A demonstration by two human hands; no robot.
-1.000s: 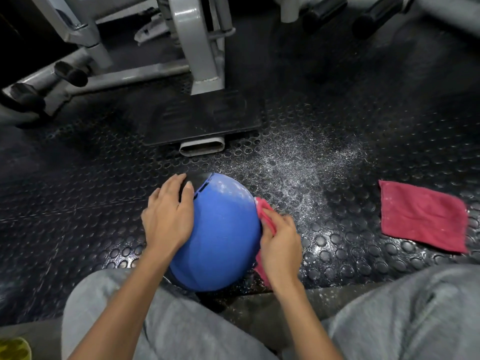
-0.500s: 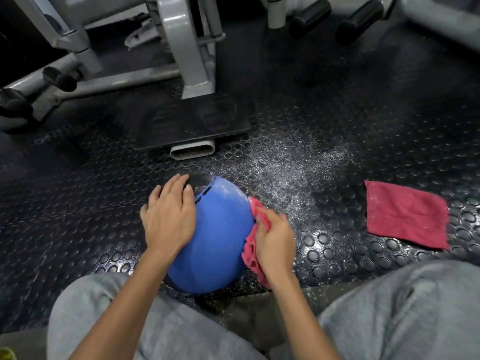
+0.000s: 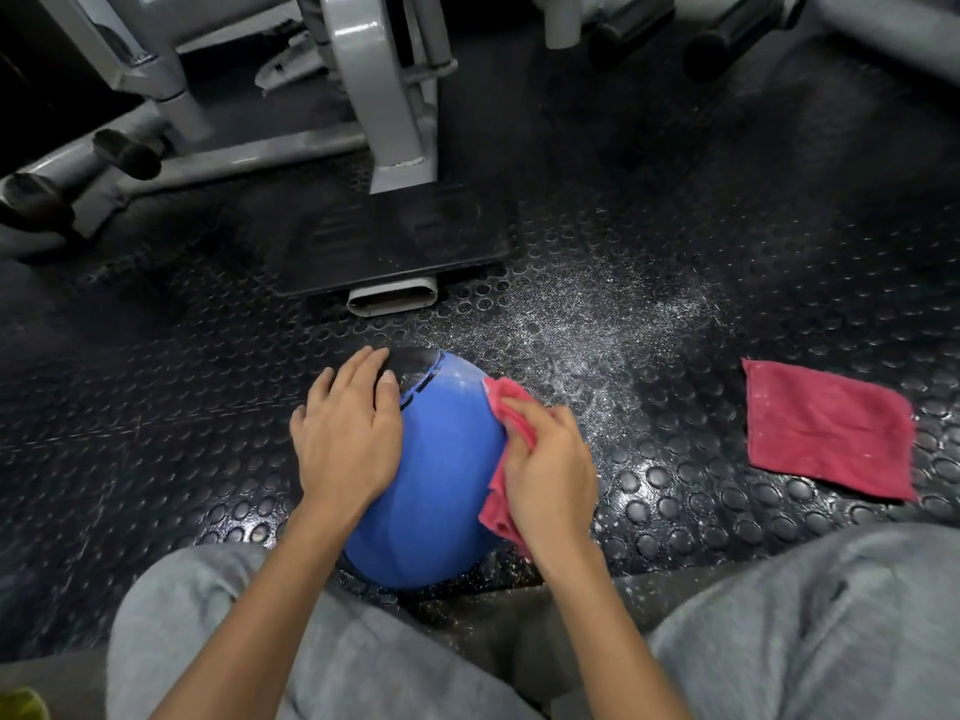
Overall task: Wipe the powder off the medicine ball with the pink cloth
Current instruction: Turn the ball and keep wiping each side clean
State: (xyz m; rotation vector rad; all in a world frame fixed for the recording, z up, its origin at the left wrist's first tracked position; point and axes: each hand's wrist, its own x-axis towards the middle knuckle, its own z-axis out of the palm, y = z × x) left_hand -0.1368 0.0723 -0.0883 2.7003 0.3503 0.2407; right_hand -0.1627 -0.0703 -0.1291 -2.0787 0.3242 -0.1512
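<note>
Hiding medicine ball [image 3: 447, 485] sides: hands [image 3: 348, 433] [image 3: 550, 475], pink cloth [image 3: 511, 407].

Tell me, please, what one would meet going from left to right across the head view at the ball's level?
Left hand → ball → right hand gripping the pink cloth → spare cloth lying flat.
</note>
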